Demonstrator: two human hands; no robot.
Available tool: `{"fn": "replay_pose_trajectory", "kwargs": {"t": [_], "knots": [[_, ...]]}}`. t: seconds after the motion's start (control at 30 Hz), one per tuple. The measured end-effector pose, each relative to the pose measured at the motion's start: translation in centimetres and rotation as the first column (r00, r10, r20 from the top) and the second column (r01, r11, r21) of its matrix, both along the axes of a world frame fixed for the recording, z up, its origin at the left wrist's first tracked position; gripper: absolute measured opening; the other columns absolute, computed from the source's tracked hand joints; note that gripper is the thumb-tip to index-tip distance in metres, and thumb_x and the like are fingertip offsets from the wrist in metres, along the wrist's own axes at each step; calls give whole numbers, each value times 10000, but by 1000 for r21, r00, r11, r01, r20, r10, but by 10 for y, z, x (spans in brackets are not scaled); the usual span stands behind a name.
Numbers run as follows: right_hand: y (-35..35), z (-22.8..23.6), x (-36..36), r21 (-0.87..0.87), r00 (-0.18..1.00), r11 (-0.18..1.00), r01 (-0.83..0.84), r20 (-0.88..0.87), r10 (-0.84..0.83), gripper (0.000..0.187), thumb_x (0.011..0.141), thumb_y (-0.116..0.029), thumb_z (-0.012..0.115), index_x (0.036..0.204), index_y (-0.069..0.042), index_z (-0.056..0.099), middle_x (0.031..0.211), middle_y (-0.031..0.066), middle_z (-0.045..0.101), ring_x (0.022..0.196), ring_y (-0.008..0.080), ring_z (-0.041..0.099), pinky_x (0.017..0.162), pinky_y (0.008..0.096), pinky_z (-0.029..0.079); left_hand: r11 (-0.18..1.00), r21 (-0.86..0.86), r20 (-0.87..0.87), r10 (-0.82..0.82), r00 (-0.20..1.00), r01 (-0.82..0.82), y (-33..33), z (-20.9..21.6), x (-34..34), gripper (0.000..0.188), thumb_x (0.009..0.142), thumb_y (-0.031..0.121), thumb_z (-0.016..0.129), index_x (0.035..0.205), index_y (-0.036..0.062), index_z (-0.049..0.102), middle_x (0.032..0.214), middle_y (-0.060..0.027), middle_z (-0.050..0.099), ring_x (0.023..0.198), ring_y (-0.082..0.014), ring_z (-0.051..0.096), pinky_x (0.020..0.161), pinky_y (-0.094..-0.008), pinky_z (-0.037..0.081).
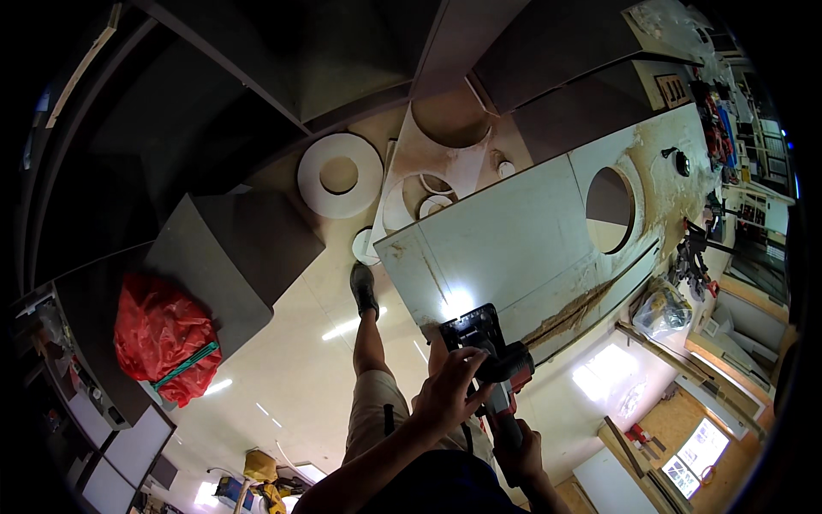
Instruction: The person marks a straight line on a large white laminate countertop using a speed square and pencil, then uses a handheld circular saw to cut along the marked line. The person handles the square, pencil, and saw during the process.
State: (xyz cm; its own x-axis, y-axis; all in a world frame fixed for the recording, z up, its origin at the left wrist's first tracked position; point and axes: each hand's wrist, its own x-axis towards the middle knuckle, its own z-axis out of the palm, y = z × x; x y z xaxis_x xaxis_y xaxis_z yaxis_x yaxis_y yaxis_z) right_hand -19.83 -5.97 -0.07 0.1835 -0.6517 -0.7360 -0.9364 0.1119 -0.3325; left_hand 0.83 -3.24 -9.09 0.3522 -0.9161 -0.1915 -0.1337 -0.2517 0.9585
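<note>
A black power saw (476, 326) with a red and grey handle is at the near edge of a long pale board (505, 240). My right hand (524, 454) is closed around its rear handle. My left hand (449, 387) grips the front of the saw body, with the fingers bent over it. A bright light shines on the board just ahead of the saw's flat base. The blade is hidden from this view. Sawdust lies along the board, and a large round hole is cut through its far right part.
A ring-shaped cut piece (364, 176) and a board with round cutouts (411, 163) lie beyond. A red plastic bag (163, 338) rests by a dark panel at left. My shoe (363, 289) is beside the board's left end. A clear plastic bag (664, 308) lies at right.
</note>
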Motion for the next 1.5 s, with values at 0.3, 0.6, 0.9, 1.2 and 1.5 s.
{"fn": "replay_pose_trajectory", "kwargs": {"t": [0.3,0.6,0.9,1.2,1.5], "knots": [[2,-14,-11,-7,1000,1000,2,18,-2,227,861,-181,751,984,-12,662,761,217,720,718,404,739,643,441,587,1000,3,13,25,1000,-25,2,-4,-2,586,852,148,829,1359,46,553,1263,-153,598,1069,-300,689,825,-361,619],[2,-12,-15,186,973,963,193,88,-212,294,849,-202,763,1020,22,681,777,214,731,747,335,766,702,403,586,998,-36,68,44,997,-42,-5,2,-1,559,871,166,818,1358,53,568,1275,-149,614,1050,-281,693,819,-356,613],[8,22,-18,115,998,992,56,32,-60,317,850,-248,755,1013,13,676,791,242,726,771,409,744,697,439,592,1000,-5,15,-11,1000,11,13,17,-7,550,881,96,787,1373,22,553,1272,-176,609,1026,-259,703,793,-342,615],[-8,133,29,252,972,960,120,165,-165,389,848,-236,752,1186,-49,705,935,137,760,883,204,730,826,369,567,974,-214,-105,53,993,-75,57,149,27,379,928,6,693,1268,-60,541,1230,-204,612,972,-247,730,837,-324,618],[-11,146,128,-158,709,972,176,705,-14,476,878,-150,746,1301,-18,574,1024,162,744,956,248,735,853,376,566,923,-62,-365,-375,852,380,46,214,86,517,1019,307,635,1398,-18,502,1248,-138,636,1163,-223,629,963,-372,531]]}}
